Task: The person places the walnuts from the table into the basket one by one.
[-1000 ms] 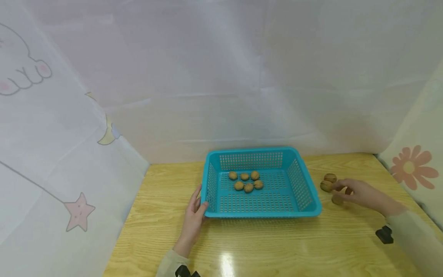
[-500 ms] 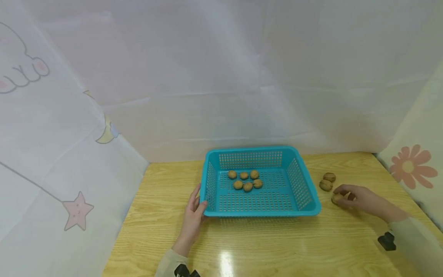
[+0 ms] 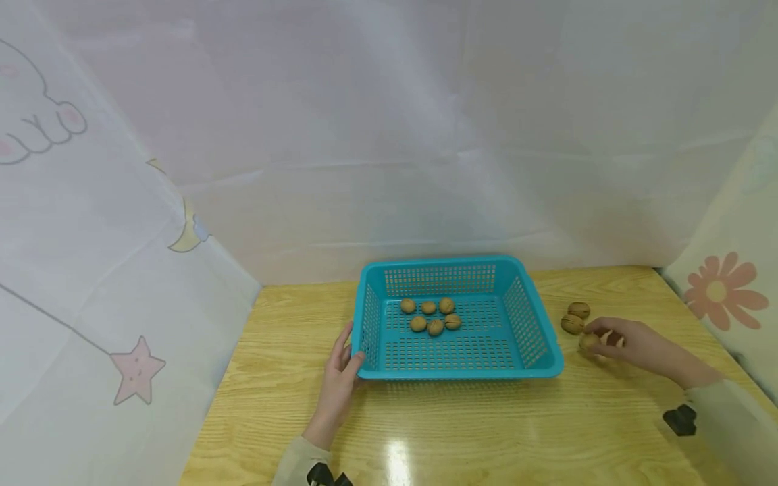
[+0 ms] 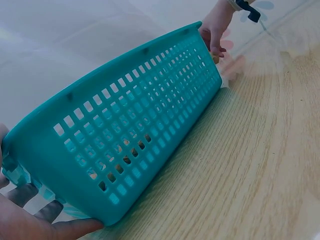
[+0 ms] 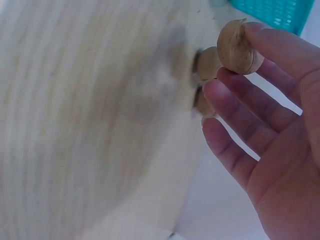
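Note:
A blue-green plastic basket (image 3: pixel 462 374) with slotted walls stands on the table, several walnuts (image 3: pixel 435 328) lying together on its floor. At its left side my left hand (image 3: pixel 336 390) grips the near corner, thumb over the rim and fingers along the outer wall; the left wrist view shows these fingers (image 4: pixel 30 220) against the basket's end. To the right of the basket, my right hand (image 3: pixel 638 347) pinches one walnut (image 5: pixel 237 49) between thumb and fingertips. Just beyond that hand, two more walnuts (image 3: pixel 573 324) sit close together on the table.
The wooden table (image 3: pixel 292 324) extends around the basket, with a bright reflection near the front. Pale cloth (image 3: pixel 425 135) hangs behind it and along both sides, printed with a star (image 3: pixel 140 371) at left and a flower (image 3: pixel 723 291) at right.
My right hand first hovered over the nearest loose walnut, then came down and took it between thumb and fingers, shifting it slightly away from me. My left hand and the basket stay put.

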A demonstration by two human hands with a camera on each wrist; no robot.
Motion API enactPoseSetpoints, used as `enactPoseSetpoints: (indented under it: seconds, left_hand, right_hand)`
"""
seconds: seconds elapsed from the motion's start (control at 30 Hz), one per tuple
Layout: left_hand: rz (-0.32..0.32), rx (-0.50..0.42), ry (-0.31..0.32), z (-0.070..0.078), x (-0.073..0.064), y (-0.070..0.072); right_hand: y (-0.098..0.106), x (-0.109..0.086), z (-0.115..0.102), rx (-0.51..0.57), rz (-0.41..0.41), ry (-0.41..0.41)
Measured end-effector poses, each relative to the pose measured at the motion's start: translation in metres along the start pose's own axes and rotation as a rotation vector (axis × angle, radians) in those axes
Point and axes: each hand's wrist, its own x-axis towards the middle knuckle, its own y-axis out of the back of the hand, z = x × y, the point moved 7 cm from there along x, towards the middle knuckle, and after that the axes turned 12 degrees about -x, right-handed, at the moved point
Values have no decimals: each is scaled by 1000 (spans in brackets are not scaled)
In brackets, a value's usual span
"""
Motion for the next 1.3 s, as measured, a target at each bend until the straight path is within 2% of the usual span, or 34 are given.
enactPoseSetpoints:
  seconds: [0.33, 0.5, 0.6, 1.07, 1.3]
  left_hand:
    - [0, -10, 0, 1, 0, 0]
    - [0, -1, 3, 1, 0, -1]
    - [2, 1, 8, 1, 0, -1]
    - [4, -6, 9, 1, 0, 0]
    - [-4, -20, 4, 1, 0, -1]
  right_hand:
    - [30, 7, -29, -76, 101, 90]
    - [49, 9, -46, -83, 196, 180]
    - [56, 13, -54, -94, 207, 208]
    - [63, 37, -80, -68, 45, 123]
    - [66, 55, -99, -62, 1, 144]
